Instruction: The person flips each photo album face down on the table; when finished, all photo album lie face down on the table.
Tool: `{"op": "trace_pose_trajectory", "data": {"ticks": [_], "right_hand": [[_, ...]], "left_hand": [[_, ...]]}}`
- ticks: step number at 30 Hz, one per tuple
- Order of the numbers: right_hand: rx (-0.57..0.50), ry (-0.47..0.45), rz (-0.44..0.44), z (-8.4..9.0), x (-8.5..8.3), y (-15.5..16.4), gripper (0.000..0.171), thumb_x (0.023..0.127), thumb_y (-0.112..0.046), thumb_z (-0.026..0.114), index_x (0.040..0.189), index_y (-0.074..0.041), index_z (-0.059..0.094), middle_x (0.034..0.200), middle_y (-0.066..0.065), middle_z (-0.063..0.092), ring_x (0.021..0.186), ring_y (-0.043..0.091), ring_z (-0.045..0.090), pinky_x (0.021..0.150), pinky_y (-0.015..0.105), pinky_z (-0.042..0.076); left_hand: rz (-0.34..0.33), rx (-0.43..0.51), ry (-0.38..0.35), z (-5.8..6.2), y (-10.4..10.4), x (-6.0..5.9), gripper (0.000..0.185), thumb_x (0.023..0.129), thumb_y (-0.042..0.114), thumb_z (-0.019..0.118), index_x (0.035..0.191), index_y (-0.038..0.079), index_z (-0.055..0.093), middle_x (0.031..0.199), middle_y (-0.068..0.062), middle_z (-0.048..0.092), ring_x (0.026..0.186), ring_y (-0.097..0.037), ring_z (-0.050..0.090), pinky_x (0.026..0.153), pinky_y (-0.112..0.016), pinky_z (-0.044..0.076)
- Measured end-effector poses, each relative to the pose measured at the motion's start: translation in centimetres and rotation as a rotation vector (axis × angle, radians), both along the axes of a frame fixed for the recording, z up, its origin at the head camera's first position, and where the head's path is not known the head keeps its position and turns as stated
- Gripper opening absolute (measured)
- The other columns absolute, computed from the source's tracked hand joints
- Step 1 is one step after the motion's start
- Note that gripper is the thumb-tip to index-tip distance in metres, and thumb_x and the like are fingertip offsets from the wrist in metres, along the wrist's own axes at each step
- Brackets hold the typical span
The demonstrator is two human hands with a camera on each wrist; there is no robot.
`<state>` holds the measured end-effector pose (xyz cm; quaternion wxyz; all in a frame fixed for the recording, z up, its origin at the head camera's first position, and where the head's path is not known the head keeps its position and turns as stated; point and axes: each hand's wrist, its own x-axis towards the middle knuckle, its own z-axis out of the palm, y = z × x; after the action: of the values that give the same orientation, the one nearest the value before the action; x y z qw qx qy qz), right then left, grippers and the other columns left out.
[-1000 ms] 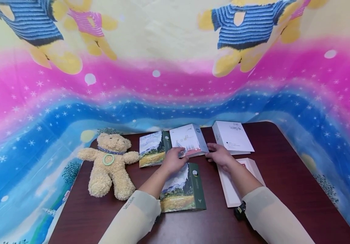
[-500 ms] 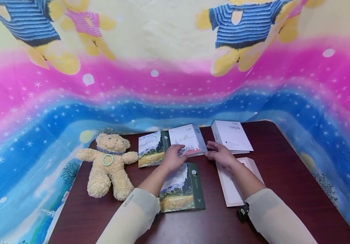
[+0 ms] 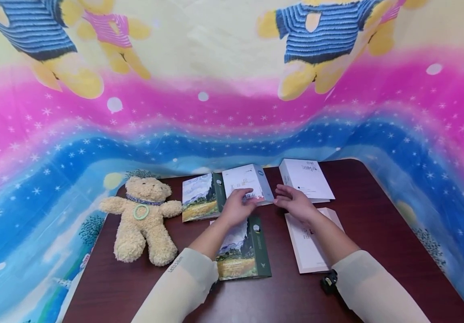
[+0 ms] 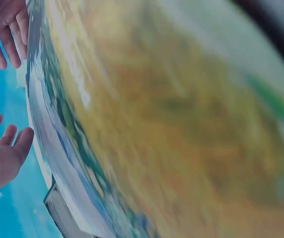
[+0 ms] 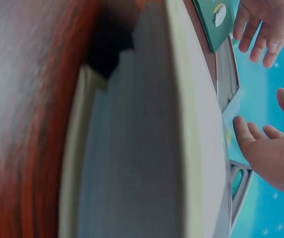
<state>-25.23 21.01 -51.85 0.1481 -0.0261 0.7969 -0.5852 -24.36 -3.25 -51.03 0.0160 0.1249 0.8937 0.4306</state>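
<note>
A white photo album [image 3: 242, 177] with a small drawing and a blue-grey spine lies at the back middle. My left hand [image 3: 238, 207] hovers over its front edge, fingers loose, holding nothing. My right hand [image 3: 295, 204] is just right of that album's spine, palm turned inward and fingers spread. In the right wrist view both the right hand [image 5: 271, 153] and the left hand [image 5: 266, 27] show bare palms or fingers. Under my left forearm lies an album with a landscape painting and a green spine [image 3: 260, 249]. A pale album [image 3: 306, 237] lies below my right forearm.
Another landscape album [image 3: 199, 197] lies left of the white one. At back right is a further white album [image 3: 308, 177]. A teddy bear [image 3: 145, 222] lies on the left of the dark table [image 3: 381, 233]. A printed cloth [image 3: 216, 148] hangs behind.
Both hands have come off the white album's lower edge. My left hand has shifted slightly right and up, and my right fingers have spread away from the spine. The albums look unmoved.
</note>
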Motion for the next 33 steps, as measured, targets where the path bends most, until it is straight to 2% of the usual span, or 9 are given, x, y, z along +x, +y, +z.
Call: {"op": "trace_pose_trajectory", "data": {"ticks": [5, 12, 19, 22, 25, 30, 33], "right_hand": [[0.006, 0.034, -0.008, 0.5, -0.1, 0.7, 0.07, 0.102, -0.02, 0.067, 0.162, -0.009, 0.033, 0.16, 0.014, 0.043, 0.144, 0.033, 0.046, 0.116, 0.051, 0.039], [0.033, 0.073, 0.001, 1.4, 0.2, 1.6, 0.071, 0.102, -0.025, 0.067, 0.162, -0.008, 0.033, 0.159, 0.017, 0.044, 0.143, 0.035, 0.047, 0.115, 0.053, 0.04], [0.068, 0.08, -0.011, 2.1, 0.9, 3.4, 0.071, 0.102, -0.026, 0.067, 0.162, -0.007, 0.033, 0.16, 0.015, 0.044, 0.143, 0.035, 0.048, 0.115, 0.054, 0.04], [0.079, 0.072, -0.03, 2.2, 1.1, 4.2, 0.07, 0.102, -0.024, 0.066, 0.162, -0.008, 0.034, 0.159, 0.014, 0.045, 0.143, 0.035, 0.048, 0.115, 0.053, 0.04], [0.086, 0.066, -0.055, 2.3, 1.4, 5.0, 0.069, 0.102, -0.024, 0.067, 0.161, -0.008, 0.035, 0.158, 0.013, 0.047, 0.141, 0.034, 0.05, 0.112, 0.046, 0.043], [0.083, 0.063, -0.103, 2.4, 2.1, 6.2, 0.068, 0.101, -0.022, 0.067, 0.161, -0.008, 0.037, 0.157, 0.014, 0.048, 0.136, 0.034, 0.053, 0.098, 0.024, 0.045], [0.074, 0.06, -0.115, 2.3, 2.4, 6.9, 0.068, 0.103, -0.023, 0.066, 0.161, -0.008, 0.035, 0.159, 0.015, 0.046, 0.136, 0.035, 0.051, 0.092, 0.019, 0.046]], "left_hand": [[0.003, 0.055, -0.04, 0.5, 0.8, -0.1, 0.049, 0.097, 0.02, 0.07, 0.144, 0.008, 0.061, 0.142, -0.017, 0.057, 0.125, -0.031, 0.061, 0.105, -0.043, 0.05], [-0.008, 0.107, -0.058, 0.5, 1.9, -0.5, 0.052, 0.098, 0.026, 0.07, 0.145, 0.008, 0.059, 0.141, -0.016, 0.058, 0.118, -0.024, 0.064, 0.099, -0.037, 0.054], [-0.03, 0.171, -0.123, 0.9, 2.9, -0.3, 0.054, 0.099, 0.022, 0.068, 0.15, 0.01, 0.055, 0.146, -0.014, 0.054, 0.123, -0.023, 0.063, 0.098, -0.036, 0.056], [-0.026, 0.175, -0.127, 0.8, 3.2, -0.1, 0.054, 0.099, 0.023, 0.069, 0.15, 0.011, 0.055, 0.147, -0.012, 0.054, 0.126, -0.024, 0.062, 0.099, -0.036, 0.055], [-0.026, 0.166, -0.126, 0.6, 3.5, 0.1, 0.055, 0.098, 0.025, 0.07, 0.149, 0.011, 0.056, 0.147, -0.011, 0.054, 0.129, -0.025, 0.06, 0.102, -0.036, 0.053], [-0.042, 0.163, -0.141, 0.4, 4.3, 0.6, 0.055, 0.098, 0.027, 0.07, 0.149, 0.013, 0.056, 0.148, -0.011, 0.054, 0.13, -0.026, 0.059, 0.102, -0.04, 0.053], [-0.044, 0.153, -0.149, 0.3, 4.9, 0.7, 0.055, 0.098, 0.029, 0.071, 0.149, 0.016, 0.057, 0.148, -0.009, 0.055, 0.131, -0.025, 0.058, 0.103, -0.041, 0.052]]}}
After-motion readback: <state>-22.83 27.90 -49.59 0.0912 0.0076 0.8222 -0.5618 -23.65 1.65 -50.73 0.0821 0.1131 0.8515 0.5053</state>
